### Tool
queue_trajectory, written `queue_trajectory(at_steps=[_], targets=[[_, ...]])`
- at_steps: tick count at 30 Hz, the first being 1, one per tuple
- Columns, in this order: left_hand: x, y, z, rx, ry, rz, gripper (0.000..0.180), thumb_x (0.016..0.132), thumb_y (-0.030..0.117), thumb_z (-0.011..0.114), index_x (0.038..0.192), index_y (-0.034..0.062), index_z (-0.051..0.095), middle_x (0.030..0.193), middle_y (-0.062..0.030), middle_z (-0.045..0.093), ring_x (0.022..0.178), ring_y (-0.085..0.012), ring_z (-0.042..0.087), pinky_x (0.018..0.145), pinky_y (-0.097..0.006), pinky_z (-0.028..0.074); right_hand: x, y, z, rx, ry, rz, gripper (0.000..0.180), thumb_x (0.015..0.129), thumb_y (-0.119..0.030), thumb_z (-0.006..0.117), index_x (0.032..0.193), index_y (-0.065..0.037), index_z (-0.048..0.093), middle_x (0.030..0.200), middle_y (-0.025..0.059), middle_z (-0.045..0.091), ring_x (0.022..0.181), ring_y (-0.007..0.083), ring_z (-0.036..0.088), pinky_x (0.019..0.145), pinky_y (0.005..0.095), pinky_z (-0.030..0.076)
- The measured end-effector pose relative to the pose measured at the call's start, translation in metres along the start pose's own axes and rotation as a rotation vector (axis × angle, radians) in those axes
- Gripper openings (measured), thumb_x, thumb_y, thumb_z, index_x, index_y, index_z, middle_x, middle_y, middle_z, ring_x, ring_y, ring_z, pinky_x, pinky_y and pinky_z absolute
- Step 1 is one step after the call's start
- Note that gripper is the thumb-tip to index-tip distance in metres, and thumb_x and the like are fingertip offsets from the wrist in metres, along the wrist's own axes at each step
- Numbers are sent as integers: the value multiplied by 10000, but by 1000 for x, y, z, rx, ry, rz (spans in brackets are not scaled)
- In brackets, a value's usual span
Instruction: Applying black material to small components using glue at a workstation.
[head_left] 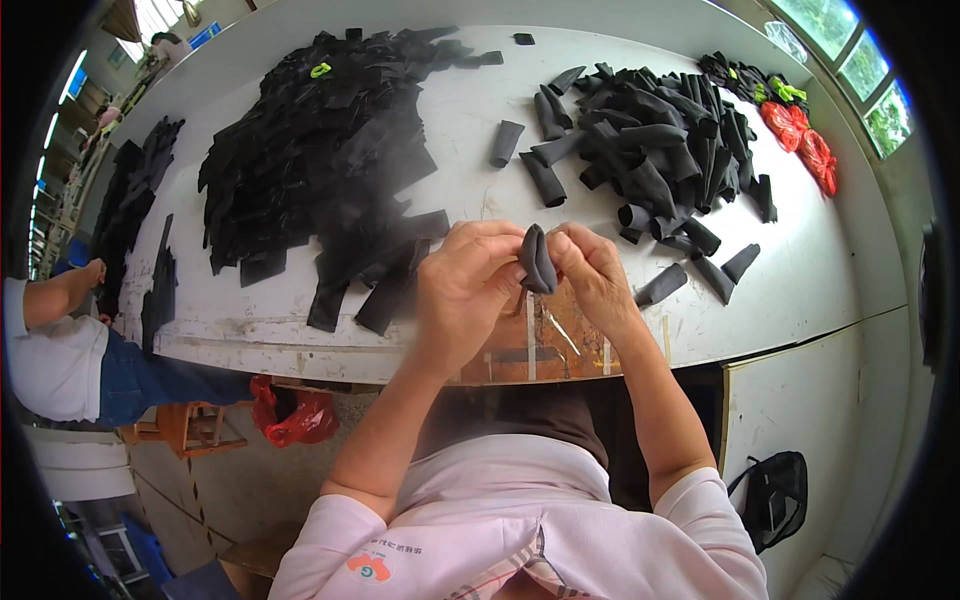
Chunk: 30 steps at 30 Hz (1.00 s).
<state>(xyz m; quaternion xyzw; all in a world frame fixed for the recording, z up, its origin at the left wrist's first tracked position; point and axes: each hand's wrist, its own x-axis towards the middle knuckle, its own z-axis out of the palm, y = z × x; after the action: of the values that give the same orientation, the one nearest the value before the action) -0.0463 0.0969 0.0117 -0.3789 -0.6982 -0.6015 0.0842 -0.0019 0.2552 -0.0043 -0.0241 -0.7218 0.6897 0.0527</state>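
A dark grey fabric tube [538,262] is held up between my two hands over the table's near edge, its folded opening toward me. My left hand [472,275] pinches its left side between thumb and fingers. From the other side, the bent fingers and thumb of my right hand [590,268] grip the rim. Just below, a thin pale pointed stick [560,333] lies on a brown board [510,345] at the table edge. Similar short tubes lie in a heap [650,140] beyond my right hand. Flat black fabric pieces form a large pile [310,150] beyond my left.
Loose tubes [662,285] lie on the white table [470,100] near my right hand. Red plastic bags [800,140] rest at the far right. Another person [60,340] sits at the left beside a row of dark fabric. A red bag [295,415] hangs below the edge.
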Motion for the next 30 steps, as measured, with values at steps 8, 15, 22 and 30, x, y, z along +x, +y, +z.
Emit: queue_trajectory(at_steps=[8,15,22,30], targets=[[-20,1,7,-501,280,-142,83,776,-18,586,843,0,541,930,-96,594,832,-129,558,770,-253,432,-2,-34,8,-1051,-184,-485,394,649,-385,665,744,-35,510,730,82,541,727,269,552,572,359,429],[14,7,7,-766,-58,-403,82,757,-13,619,821,3,570,820,-62,585,752,-80,544,648,-205,457,-5,-3,2,-705,-78,-500,175,742,-189,615,826,-48,553,700,97,572,675,291,560,562,381,443],[16,12,7,-63,-116,-290,45,770,2,613,786,-10,573,724,-36,583,676,-50,512,619,-197,441,-7,8,8,-458,-119,-312,116,820,-159,542,839,-45,551,674,114,582,618,325,569,557,372,451],[10,20,11,-536,113,-239,115,818,62,566,904,-3,605,841,-50,621,780,-95,553,715,-244,444,-6,-15,3,-649,-165,-321,182,797,-217,569,826,-39,592,708,128,580,650,314,549,575,378,430]])
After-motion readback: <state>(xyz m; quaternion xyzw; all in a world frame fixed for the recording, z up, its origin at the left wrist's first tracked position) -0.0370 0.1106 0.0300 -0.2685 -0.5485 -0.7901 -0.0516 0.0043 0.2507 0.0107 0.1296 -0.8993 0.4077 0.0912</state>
